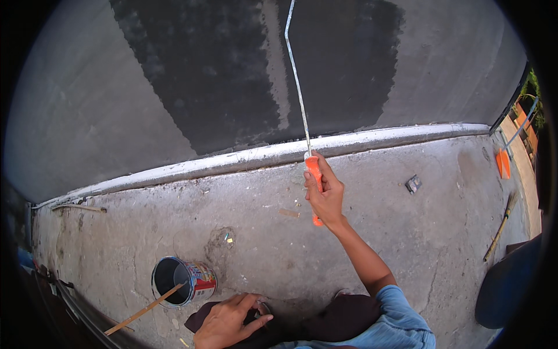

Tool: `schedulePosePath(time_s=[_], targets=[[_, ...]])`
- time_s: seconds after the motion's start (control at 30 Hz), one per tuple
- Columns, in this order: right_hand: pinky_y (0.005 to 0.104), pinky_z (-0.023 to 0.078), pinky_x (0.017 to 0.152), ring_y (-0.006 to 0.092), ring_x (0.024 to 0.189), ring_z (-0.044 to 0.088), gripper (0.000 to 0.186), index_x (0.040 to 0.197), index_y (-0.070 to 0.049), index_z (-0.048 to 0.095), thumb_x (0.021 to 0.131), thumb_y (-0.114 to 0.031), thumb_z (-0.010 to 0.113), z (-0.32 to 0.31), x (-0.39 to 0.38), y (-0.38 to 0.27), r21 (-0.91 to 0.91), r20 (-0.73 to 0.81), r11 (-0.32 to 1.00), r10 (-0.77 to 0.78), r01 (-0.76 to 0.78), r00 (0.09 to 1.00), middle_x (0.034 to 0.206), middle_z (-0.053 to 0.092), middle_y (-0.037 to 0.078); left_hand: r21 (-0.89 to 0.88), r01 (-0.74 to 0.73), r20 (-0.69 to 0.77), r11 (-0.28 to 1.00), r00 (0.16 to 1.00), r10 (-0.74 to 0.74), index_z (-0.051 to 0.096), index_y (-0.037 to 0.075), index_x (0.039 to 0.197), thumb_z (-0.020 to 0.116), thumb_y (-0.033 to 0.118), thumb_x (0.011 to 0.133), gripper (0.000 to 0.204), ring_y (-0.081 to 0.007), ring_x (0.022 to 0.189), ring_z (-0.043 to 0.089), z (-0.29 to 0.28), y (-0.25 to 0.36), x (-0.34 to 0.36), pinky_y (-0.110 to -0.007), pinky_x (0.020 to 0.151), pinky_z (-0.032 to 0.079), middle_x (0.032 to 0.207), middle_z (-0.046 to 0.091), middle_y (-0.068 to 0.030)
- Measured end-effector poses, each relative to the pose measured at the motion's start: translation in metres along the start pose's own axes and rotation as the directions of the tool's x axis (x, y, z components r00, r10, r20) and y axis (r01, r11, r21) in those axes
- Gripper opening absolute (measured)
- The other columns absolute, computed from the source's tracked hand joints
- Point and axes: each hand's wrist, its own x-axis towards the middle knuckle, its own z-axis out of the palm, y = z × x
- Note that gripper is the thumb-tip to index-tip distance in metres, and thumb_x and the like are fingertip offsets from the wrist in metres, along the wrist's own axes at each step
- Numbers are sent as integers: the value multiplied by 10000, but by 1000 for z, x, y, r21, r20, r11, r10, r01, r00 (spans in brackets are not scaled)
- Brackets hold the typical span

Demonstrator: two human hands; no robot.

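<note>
My right hand (325, 192) is wrapped round the orange handle of a paint roller (299, 93). Its long, paint-flecked metal rod runs up in front of the wall and bends near the top; the roller head lies beyond the upper edge of the view. Dark, wet-looking bands cover the middle of the grey wall (192, 70), with a thin paler strip between them. My left hand (232, 320) rests over my left knee, fingers loosely stretched and holding nothing. Beside it on the ground stands a paint bucket (203, 282) with a wooden stick (145, 308) leaning out of it.
A white-topped ledge (232, 160) runs along the wall's foot. On the concrete floor (372, 232) lie a small box (413, 184) and a strip of wood (78, 207). At the right are an orange dustpan (503, 164), a broom (501, 227) and a dark blue rounded object (505, 291).
</note>
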Motion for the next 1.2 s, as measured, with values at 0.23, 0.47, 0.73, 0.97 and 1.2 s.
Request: schedulePosePath(time_s=[0.23,0.47,0.73,0.97,1.2], targets=[[210,419,592,21,662,468,512,1451,-74,494,959,-84,633,24,-21,11,63,32,987,144,-145,989,795,600,-30,-36,-6,-8,999,1000,5,576,32,1110,717,331,878,403,-393,853,653,-5,-3,-2,-436,711,521,912,660,-187],[189,431,625,25,713,491,525,1460,-26,461,956,-39,606,11,-77,52,2,14,979,206,-206,979,831,616,-23,-55,-27,2,998,1000,27,581,36,1078,720,314,873,373,-391,846,656,-9,-6,-7,-435,702,524,914,662,-187],[188,396,587,17,664,457,503,1434,-8,488,947,-31,610,0,-122,70,-18,12,956,291,-291,957,793,586,-25,-52,-82,-41,995,996,80,580,38,1059,735,282,862,350,-389,827,658,-8,-8,-9,-431,683,525,909,663,-178],[195,381,555,13,648,448,508,1445,-40,488,954,-50,615,17,-56,32,32,23,989,146,-147,989,774,567,-37,-53,-82,-30,995,996,80,579,40,1069,731,286,866,353,-387,825,658,-7,-8,-7,-432,682,523,912,658,-177],[191,390,561,16,634,449,533,1481,-51,440,971,-56,596,33,-5,-7,136,69,981,128,-136,989,789,576,-33,-48,-50,-9,998,999,50,578,45,1075,720,304,875,356,-389,829,658,-8,-8,-6,-435,679,522,918,659,-175]])
